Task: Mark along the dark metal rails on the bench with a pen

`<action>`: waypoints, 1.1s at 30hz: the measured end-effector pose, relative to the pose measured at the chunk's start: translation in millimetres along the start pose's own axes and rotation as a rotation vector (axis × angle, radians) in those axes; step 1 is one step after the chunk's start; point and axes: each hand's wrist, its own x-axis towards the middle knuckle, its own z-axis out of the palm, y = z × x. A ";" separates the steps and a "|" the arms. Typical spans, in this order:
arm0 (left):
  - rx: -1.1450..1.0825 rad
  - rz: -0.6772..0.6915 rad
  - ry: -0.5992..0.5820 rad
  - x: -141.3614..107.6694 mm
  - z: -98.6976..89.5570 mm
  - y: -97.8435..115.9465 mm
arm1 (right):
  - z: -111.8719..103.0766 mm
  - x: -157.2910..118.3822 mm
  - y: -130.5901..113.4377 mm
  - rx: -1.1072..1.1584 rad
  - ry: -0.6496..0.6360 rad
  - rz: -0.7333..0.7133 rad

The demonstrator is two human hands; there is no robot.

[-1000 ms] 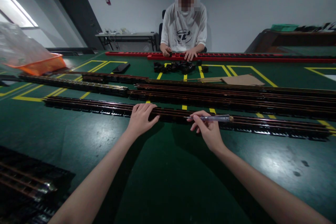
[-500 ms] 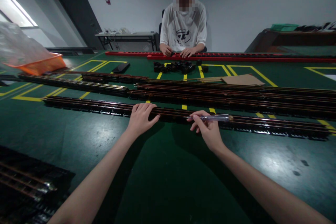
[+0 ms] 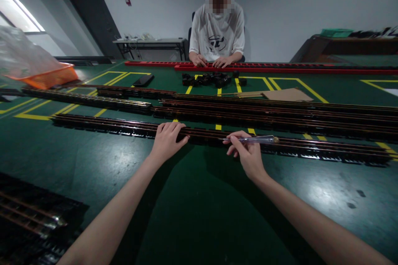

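Observation:
A long black strip with copper-coloured bars (image 3: 124,127) lies across the green table before me. My left hand (image 3: 168,138) rests on its middle, fingers laid over the top and thumb spread to the right. Between the fingers of my right hand (image 3: 248,153) is a slim screwdriver with a clear, violet-tinted handle (image 3: 265,139). Its shaft points left, with the tip close over the strip, between my two hands. Whether the tip touches the strip I cannot tell.
More black strips (image 3: 280,118) lie just behind. Further back are black parts (image 3: 211,78), a phone (image 3: 143,80), cardboard (image 3: 287,94) and red rails (image 3: 264,67), where a co-worker (image 3: 217,29) sits. An orange basket (image 3: 49,78) stands left; other strips (image 3: 34,211) lie near left.
My right hand and the screwdriver have shifted very slightly to the right. My left hand stays in place. Across the table, the co-worker's fingers have moved a little at the red rail.

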 end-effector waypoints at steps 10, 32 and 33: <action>-0.006 0.013 0.028 -0.1 1.3 -1.6 | 0.2 0.4 2.1 0.090 0.072 0.019; 0.030 -0.012 0.007 0.4 -1.2 4.1 | -0.9 1.4 1.3 0.031 0.012 -0.003; 0.030 -0.012 0.011 0.4 -1.3 4.4 | -0.8 1.3 1.2 0.032 0.004 -0.005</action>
